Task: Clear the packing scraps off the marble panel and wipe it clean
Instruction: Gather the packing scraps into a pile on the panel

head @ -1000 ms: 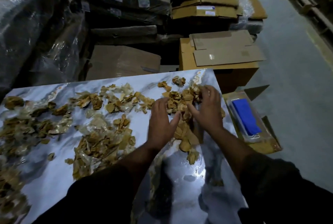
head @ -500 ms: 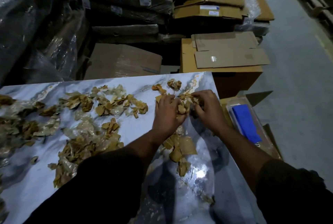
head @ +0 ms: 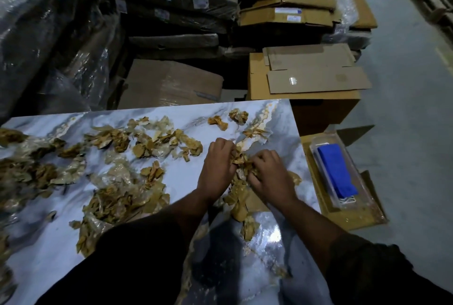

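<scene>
Fingers of left hand (head: 217, 166) and right hand (head: 270, 174) curled tight, clutching packing scraps (head: 241, 161) on marble panel (head: 186, 177).

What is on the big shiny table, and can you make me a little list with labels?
surface: white-and-grey marble panel
mess: brown crumpled packing scraps, spread mostly over its left and middle
left hand: fingers curled round a clump of scraps
right hand: fingers curled round the same clump
beside panel, right: blue folded cloth in a clear plastic tray
behind: brown cardboard boxes
wiping: not yet begun
</scene>
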Tool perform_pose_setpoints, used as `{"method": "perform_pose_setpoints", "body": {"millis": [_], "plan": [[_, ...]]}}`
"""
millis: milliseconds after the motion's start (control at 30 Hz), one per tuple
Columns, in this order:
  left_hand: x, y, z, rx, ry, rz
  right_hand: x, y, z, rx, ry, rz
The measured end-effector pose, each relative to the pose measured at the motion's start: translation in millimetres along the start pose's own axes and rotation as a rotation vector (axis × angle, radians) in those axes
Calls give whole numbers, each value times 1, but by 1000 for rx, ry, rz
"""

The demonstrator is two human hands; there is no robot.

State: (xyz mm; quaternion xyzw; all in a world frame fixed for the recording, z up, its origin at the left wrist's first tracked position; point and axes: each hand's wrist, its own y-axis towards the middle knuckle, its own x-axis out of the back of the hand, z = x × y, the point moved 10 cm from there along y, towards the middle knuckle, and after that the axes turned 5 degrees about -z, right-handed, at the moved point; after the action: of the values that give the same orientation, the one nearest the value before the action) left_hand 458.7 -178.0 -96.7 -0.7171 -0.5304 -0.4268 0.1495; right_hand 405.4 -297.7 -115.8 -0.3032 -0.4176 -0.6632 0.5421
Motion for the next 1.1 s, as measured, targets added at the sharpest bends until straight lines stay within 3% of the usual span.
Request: {"method": "perform_pose_setpoints", "body": {"millis": [167,300,533,667,833,967,1100], "plan": [[26,-8,9,74,-145,-111,17,17,-7,-399,548,-189],[43,-16,13,81,-172,-160,41,13,-4,-430,747,-247],[30,-35,26,57,-74,10,36,-37,-17,-127,211,-189],[16,-48,34,74,35,99,13,-52,-4,-129,101,-48],[13,-53,34,91,-46,67,-10,-63,43,29,-40,119],[14,-54,32,95,-78,40,-17,-70,48,38,-132,106],[12,-58,29,78,-113,18,-15,-58,54,46,-197,-10]]}}
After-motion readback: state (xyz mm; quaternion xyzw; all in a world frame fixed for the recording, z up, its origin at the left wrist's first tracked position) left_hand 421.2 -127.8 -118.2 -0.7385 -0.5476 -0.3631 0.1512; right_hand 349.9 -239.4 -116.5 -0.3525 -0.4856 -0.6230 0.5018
